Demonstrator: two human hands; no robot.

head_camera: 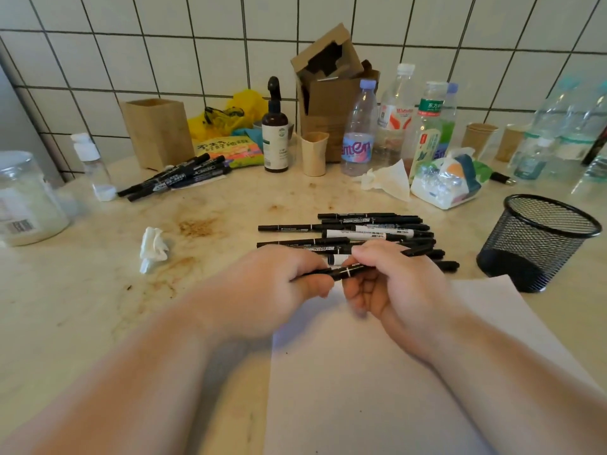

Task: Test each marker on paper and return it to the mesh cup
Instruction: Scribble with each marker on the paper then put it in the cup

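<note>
Both hands hold one black marker point(343, 272) level above the top edge of a white sheet of paper point(368, 382). My left hand point(276, 287) grips its left end and my right hand point(391, 280) pinches its right part. Just behind the hands lies a pile of several black markers point(364, 229) on the counter. The black mesh cup point(538, 241) stands upright at the right, and no marker shows inside it. A second bunch of black markers point(177, 177) lies at the back left.
A crumpled tissue point(152, 247) lies left of the hands. Along the tiled wall stand a brown spray bottle point(275, 139), a cardboard box point(331, 93), several plastic bottles point(359, 133), a tissue pack point(450, 182) and paper cups. A clear jar point(23, 198) sits at the far left.
</note>
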